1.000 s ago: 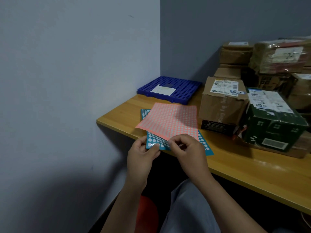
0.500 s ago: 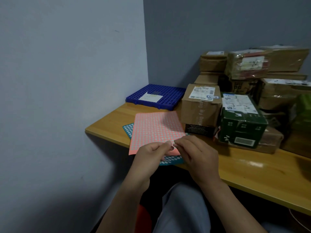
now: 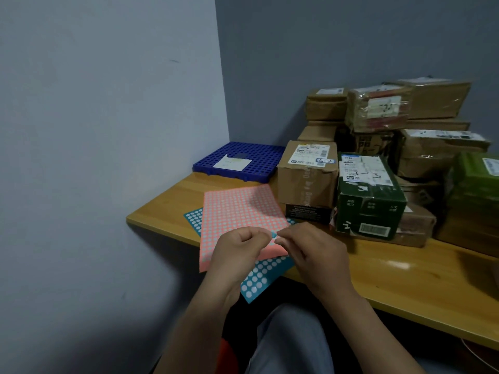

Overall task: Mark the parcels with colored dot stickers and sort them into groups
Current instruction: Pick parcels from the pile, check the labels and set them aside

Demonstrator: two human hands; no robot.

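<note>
My left hand and my right hand meet fingertip to fingertip above the table's near edge. Between them they pinch a small blue dot sticker. Under the hands lies a pink sticker sheet, with its near edge hidden behind my left hand. It rests on a blue sticker sheet. Just beyond stand a brown parcel and a dark green parcel, both with white labels on top.
The wooden table sits in a wall corner. A blue perforated tray with a paper slip is at the back left. Several more brown parcels are stacked behind, and another green box stands at the far right.
The view has swung right and down. The pink sheet, held up before, has dropped onto the blue sheet. A blue dot sticker now shows between my fingertips.
</note>
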